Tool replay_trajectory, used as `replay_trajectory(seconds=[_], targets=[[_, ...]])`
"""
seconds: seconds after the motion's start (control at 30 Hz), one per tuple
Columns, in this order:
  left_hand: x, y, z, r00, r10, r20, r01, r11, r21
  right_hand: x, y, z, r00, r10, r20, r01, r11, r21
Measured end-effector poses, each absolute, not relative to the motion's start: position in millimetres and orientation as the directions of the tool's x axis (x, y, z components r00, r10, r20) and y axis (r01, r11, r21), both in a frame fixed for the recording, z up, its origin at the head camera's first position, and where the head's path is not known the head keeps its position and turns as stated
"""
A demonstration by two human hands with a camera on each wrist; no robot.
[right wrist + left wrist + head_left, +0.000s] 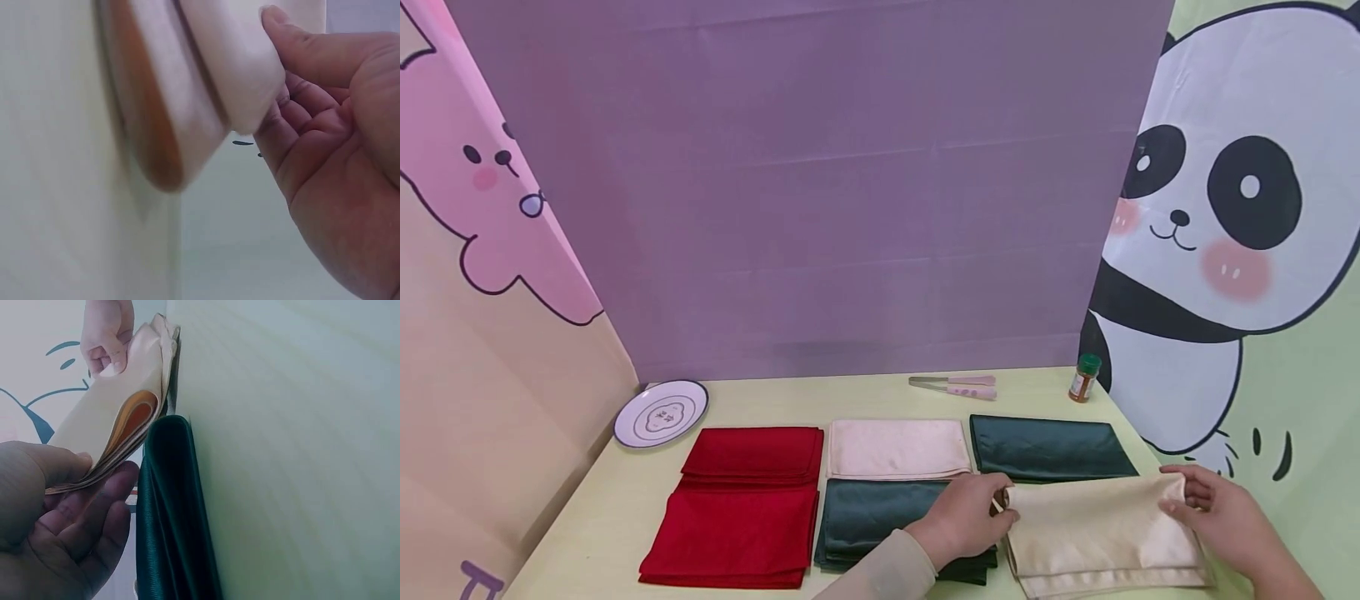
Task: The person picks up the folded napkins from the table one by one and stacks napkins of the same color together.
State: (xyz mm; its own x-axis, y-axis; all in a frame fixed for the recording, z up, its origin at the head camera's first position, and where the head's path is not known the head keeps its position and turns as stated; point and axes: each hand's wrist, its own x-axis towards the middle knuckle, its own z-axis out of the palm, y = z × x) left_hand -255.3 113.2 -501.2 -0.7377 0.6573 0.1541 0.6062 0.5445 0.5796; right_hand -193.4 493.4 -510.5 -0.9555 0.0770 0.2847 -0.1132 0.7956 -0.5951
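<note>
The left hand (962,517) and right hand (1228,515) each pinched an end of the folded cream cloth (1097,533) between thumb and fingers, over at the table's (587,517) near right, a green cloth (1051,447) behind it, a second green cloth (872,517) to its left.

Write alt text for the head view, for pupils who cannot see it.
A person's left hand and right hand hold a folded cream cloth by opposite sides at a table. Red cloths, a pale pink cloth and dark green cloths lie folded nearby. A plate and jar sit farther back.
</note>
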Motion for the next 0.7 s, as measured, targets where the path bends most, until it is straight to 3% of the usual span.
replay_trajectory(seconds=[0.23, 0.43, 0.7], targets=[[-254.7, 112.6, -501.1, -0.761, 0.630, 0.152, 0.552, 0.507, 0.663, -193.8, 496.7, -509.2, -0.958, 0.160, 0.238, -0.016, 0.798, -0.602], [-256.7, 112.6, -503.6, -0.780, 0.613, 0.127, 0.491, 0.473, 0.732, -192.9, 494.1, -511.5, -0.961, 0.107, 0.257, -0.081, 0.775, -0.627], [-256.4, 109.6, -498.5, -0.810, 0.584, 0.059, 0.332, 0.374, 0.866, -192.5, 486.9, -502.2, -0.988, 0.085, 0.132, -0.036, 0.694, -0.719]])
